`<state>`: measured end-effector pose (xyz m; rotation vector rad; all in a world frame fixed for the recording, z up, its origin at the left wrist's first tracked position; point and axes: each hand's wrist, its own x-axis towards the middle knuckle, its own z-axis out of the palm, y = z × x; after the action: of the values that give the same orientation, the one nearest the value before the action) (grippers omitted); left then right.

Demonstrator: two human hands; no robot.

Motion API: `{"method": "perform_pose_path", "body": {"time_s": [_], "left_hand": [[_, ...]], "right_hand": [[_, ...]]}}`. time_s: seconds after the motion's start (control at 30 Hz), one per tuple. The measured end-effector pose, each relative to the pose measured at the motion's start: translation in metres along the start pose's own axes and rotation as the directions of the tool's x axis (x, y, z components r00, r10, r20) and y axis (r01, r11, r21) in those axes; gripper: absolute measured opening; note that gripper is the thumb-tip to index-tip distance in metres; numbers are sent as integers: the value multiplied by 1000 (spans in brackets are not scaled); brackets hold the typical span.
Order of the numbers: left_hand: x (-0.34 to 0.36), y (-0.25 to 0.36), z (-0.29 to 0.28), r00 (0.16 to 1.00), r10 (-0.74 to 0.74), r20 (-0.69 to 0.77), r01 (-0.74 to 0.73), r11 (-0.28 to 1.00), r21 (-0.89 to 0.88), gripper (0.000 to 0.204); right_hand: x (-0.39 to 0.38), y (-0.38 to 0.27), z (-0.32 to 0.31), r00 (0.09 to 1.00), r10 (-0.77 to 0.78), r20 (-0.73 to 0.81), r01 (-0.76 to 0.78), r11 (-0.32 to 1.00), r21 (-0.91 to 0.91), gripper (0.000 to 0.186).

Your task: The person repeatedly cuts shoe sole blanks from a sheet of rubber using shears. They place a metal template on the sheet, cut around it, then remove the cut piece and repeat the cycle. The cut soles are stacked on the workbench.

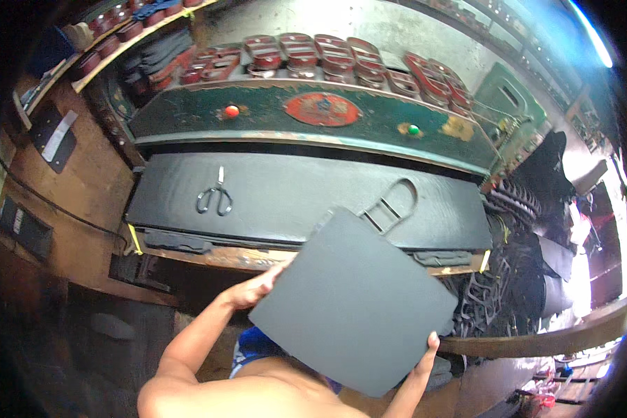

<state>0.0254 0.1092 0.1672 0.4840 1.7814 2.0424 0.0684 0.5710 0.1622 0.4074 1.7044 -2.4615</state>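
Dark-grey sheet (355, 299), squarish (smooth-faced), left hand (256, 288) and right hand (425, 359) clasping its edges

A light strip (592, 35) glares at upper right — the lower left dim, edges bowed.

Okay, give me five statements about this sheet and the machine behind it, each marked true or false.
The left hand and right hand hold the dark grey sheet. True.
The sheet is round. False: it has straight edges and corners.
A sole-shaped frame lies right of the scissors. True.
The scissors lie on the sheet. False: they lie on the black slab.
The red button is left of the green button. True.
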Motion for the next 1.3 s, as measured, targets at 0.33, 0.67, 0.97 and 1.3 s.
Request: {"method": "perform_pose_path", "body": {"time_s": [0.33, 0.67, 0.97, 1.3], "left_hand": [[-178, -7, -109, 826, -160, -540, -26, 947, -320, 119], [-170, 10, -123, 568, 100, -817, -351, 927, -131, 109], [-86, 177, -168, 341, 859, -381, -148, 449, 881, 84], [115, 317, -295, 534, 661, 528, 285, -728, 623, 71]], "right_hand": [[153, -32, 290, 890, 142, 433, -24, 963, -267, 94], [231, -107, 433, 620, 108, 777, 270, 900, -341, 105], [360, -257, 546, 239, -294, 925, 763, 646, 8, 122], [496, -290, 635, 669, -281, 688, 193, 960, 204, 69]]}}
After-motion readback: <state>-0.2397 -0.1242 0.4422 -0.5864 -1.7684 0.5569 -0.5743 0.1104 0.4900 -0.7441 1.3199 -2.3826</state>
